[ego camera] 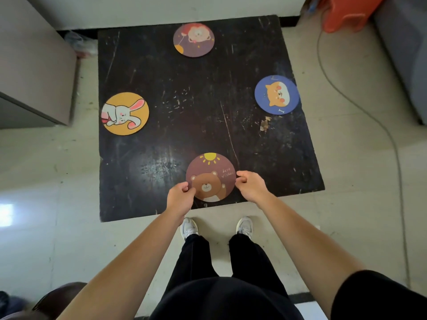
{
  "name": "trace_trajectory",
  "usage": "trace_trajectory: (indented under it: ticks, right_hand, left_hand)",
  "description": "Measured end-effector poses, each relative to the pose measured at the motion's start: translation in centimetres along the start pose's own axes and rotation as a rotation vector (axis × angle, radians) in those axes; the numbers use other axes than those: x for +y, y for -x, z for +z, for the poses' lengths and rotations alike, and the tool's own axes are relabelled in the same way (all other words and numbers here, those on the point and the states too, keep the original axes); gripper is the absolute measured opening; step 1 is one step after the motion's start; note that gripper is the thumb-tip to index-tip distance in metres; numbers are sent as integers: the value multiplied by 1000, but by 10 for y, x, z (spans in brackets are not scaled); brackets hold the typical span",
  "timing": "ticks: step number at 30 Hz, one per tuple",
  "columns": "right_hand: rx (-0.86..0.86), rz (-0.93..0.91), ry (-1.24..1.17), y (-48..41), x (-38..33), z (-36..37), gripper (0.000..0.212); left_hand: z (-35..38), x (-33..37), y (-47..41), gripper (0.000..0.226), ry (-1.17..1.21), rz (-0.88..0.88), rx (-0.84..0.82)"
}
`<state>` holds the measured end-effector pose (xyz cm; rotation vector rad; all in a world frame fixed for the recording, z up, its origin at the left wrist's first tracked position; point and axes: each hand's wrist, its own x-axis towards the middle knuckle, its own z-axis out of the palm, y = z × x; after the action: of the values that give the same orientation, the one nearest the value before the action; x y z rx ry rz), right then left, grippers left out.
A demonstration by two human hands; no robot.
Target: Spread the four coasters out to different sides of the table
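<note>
Black, scratched worktop [196, 107] carries four coasters: lion coaster [193, 39] at twelve o'clock, dog coaster [276, 94] at three, rabbit coaster [125, 113] at nine, bear coaster [210, 177] at six. Left hand [180, 197] and right hand [250, 185] pinch the bear coaster's opposite edges.

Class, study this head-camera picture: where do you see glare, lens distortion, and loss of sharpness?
Head view: glare shows as a bright white patch on the floor tiles at left and a dull sheen on the black table; the wide-angle lens bows the table's edges and stretches the forearms; the cabinet at the left edge looks soft, while the bear coaster is sharp.
</note>
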<state>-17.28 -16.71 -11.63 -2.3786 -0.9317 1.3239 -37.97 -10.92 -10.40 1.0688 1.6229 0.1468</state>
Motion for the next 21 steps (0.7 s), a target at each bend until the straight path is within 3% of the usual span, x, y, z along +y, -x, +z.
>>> trace_trajectory:
  ticks: [3, 6, 12, 16, 21]
  right_hand:
    - [-58, 0, -21, 2, 6, 7, 41]
    - [-50, -2, -50, 3, 9, 12, 45]
    - [-58, 6, -78, 6, 14, 16, 49]
    - [-96, -3, -81, 8, 6, 5, 47]
    - [116, -205, -23, 13, -54, -56, 49]
  left_hand:
    - [2, -1, 3, 13, 17, 12, -16]
    - [2, -3, 3, 31, 33, 10, -2]
    - [3, -3, 9, 8, -141, 88, -31]
    - [-5, -10, 8, 39, -557, 188, -62]
    - [-14, -14, 11, 61, -847, 234, -104]
